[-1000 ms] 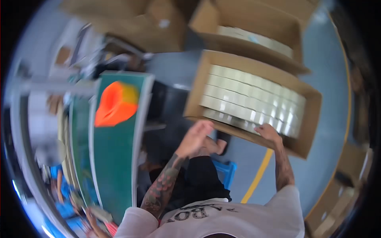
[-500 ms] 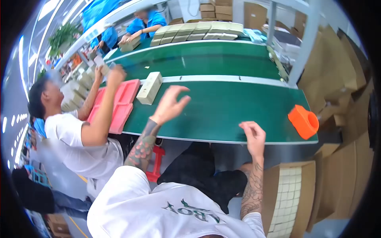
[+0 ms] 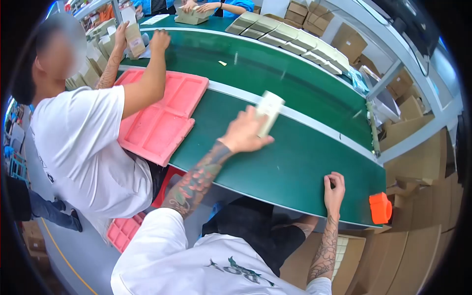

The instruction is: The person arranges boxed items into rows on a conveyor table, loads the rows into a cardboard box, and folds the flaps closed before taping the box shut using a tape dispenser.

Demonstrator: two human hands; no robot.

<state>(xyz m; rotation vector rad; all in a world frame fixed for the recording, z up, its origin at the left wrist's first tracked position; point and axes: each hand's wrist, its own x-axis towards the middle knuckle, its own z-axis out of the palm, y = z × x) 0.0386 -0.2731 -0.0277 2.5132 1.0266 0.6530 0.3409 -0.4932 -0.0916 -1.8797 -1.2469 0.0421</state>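
Pale box in left hand, shirt lettering illegible

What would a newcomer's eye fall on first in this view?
Probably the pink tray with its compartments, on the left of the green table beside a co-worker. Next, the bright orange object at the table's right end. Between them, the left hand touches a blurred pale box.

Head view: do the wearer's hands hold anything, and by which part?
The left hand holds the pale box, apparently by its left side and near end; the right hand, nothing visible.
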